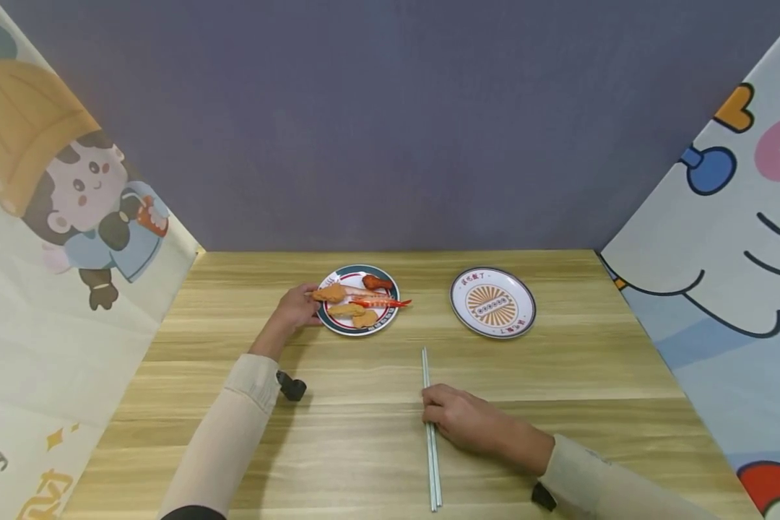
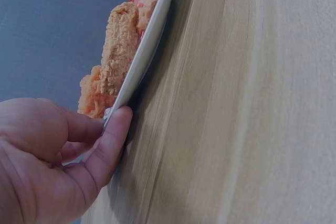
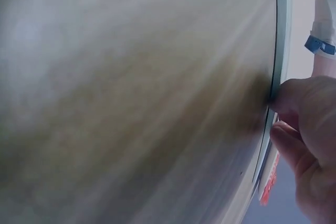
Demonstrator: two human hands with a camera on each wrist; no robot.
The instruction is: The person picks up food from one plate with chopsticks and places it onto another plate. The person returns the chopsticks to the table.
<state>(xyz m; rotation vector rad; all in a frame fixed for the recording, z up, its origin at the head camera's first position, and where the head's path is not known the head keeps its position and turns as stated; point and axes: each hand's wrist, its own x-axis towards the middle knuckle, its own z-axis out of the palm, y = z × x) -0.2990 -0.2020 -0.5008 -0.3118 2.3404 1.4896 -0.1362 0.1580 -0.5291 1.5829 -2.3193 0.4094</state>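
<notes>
My left hand (image 1: 297, 307) grips the left rim of a round plate (image 1: 346, 271) with a dark green border. In the left wrist view, the thumb is above the rim and the fingers (image 2: 113, 140) are under it. On the plate lie a brown drumstick (image 1: 377, 282), a red-and-white shrimp (image 1: 383, 302) and several breaded fried pieces (image 2: 118, 45). Nearer the front, my right hand (image 1: 464, 419) pinches a pair of pale green chopsticks (image 1: 432, 462) around the middle. They point away from me, lying close together along the wood table.
A white oval plate (image 1: 523, 307) with an orange sunburst print sits at the back right of the wood-grain table (image 1: 591, 361). A grey wall (image 1: 396, 144) rises behind the table, and printed cartoon panels flank both sides.
</notes>
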